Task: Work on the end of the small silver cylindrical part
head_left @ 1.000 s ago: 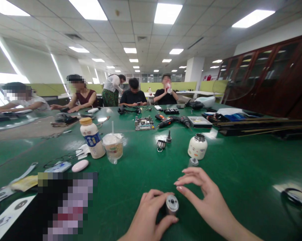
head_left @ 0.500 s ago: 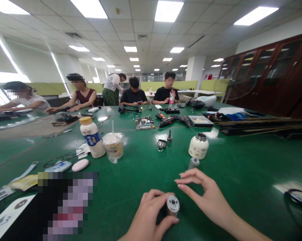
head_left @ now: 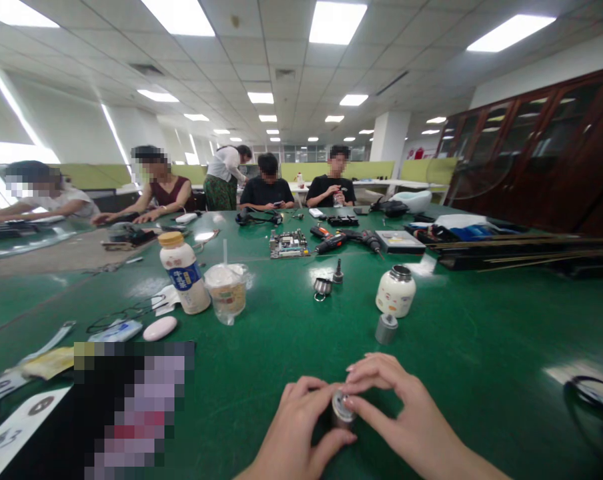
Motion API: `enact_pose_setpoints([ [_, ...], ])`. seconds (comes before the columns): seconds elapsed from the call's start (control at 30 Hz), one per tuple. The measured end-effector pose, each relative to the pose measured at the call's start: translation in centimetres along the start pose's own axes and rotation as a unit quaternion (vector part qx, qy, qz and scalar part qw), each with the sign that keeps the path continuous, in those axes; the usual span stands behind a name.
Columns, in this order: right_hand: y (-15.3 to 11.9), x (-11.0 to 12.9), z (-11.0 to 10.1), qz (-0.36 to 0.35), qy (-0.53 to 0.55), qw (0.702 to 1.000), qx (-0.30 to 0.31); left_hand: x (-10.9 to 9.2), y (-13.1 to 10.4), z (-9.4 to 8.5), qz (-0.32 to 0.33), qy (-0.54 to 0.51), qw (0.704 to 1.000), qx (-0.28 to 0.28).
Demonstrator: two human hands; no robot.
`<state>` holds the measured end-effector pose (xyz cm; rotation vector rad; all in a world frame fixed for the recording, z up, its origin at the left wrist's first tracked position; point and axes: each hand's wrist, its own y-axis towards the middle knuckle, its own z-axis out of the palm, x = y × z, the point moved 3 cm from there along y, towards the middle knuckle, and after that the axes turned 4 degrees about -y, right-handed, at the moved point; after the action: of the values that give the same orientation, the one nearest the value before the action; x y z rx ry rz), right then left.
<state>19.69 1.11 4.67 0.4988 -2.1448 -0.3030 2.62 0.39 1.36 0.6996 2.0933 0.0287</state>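
A small silvery metal cylinder (head_left: 343, 420), which looks like a small motor or gearbox, stands on the green table with dark holes in its top face. My left hand (head_left: 301, 430) is closed around its left side, thumb in front and fingers behind. Over the top face, my right hand (head_left: 394, 410) has thumb and fingertips brought close together at the rim. Anything between those fingertips is too small or hidden to make out. A second metal cylinder (head_left: 386, 329), with a narrower part on top, stands beyond my right hand, in front of a cream jar (head_left: 396, 292).
A metal cup-like part (head_left: 322, 288) and a dark metal fitting (head_left: 338, 273) lie ahead. Further back are a circuit board (head_left: 289, 244) and power drills (head_left: 349, 240). A bottle (head_left: 185, 275) and lidded drink cup (head_left: 226, 293) stand left. Several people are around the far side.
My right hand has moved left and down onto the cylinder's top, uncovering the second cylinder. My left hand keeps its hold. A person across the table has lowered a bottle.
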Motion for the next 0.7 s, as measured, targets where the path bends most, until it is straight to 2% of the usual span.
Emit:
enact_pose_setpoints([
  [0.17,0.0,-0.6,-0.6,0.036,-0.008,0.998,-0.047,-0.1,-0.1,-0.1,-0.008,-0.001,1.0,-0.005],
  [0.37,-0.4,0.2,0.4,-0.008,0.009,1.0,0.018,-0.2,0.0,-0.1,-0.006,-0.005,1.0,0.002],
  [0.47,-0.2,0.2,0.2,0.004,0.031,0.999,-0.008,-0.2,0.1,-0.1,-0.005,-0.001,1.0,0.005],
  [0.6,0.8,-1.3,-0.9,0.034,0.063,0.996,-0.05,-0.1,0.0,0.0,-0.009,0.0,1.0,0.002],
  [0.7,1.5,-3.6,-0.9,0.043,0.009,0.999,-0.02,0.2,0.0,0.0,-0.017,0.004,1.0,0.004],
])
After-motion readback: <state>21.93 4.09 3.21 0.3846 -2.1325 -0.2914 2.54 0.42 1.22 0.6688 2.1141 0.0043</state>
